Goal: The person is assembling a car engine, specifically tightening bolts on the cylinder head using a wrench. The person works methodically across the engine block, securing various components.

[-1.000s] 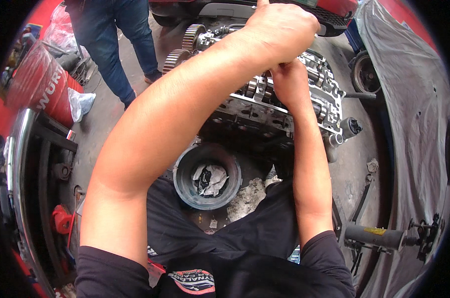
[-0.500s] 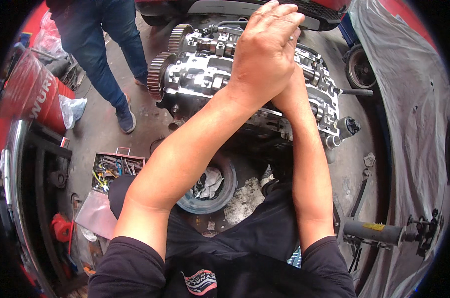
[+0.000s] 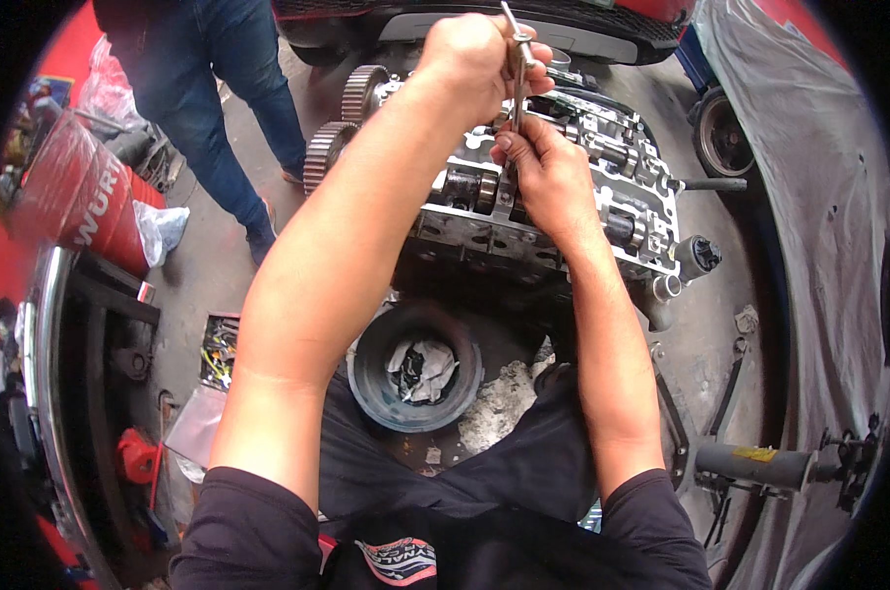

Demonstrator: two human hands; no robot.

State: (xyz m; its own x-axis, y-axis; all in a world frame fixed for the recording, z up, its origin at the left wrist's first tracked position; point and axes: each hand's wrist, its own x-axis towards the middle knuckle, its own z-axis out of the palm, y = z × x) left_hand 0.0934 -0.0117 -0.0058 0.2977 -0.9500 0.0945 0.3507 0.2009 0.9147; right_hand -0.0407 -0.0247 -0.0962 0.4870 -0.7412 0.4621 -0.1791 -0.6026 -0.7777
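Both my hands are over an engine cylinder head (image 3: 641,211) with its camshafts bare and two toothed pulleys (image 3: 329,152) at its left end. My left hand (image 3: 472,59) is closed around the upper part of a slim metal tool (image 3: 518,87) that stands almost upright, a thin rod slanting across its top. Its exact kind is unclear. Lower down, my right hand (image 3: 551,169) is closed with thumb and fingers pinched at the tool's lower end, just above a camshaft cap. My left forearm covers part of the cylinder head.
A round tub (image 3: 371,403) holding crumpled rags stands between my knees. Left of it lies an open toolbox (image 3: 219,349). Another person's legs (image 3: 238,108) are at upper left, near a red drum (image 3: 96,202). A shock absorber (image 3: 759,462) lies at right, by grey sheeting (image 3: 808,246).
My hands, pressed together before, have come apart: the left moved up and left, the right lower. The metal tool between them now shows. The view has shifted slightly.
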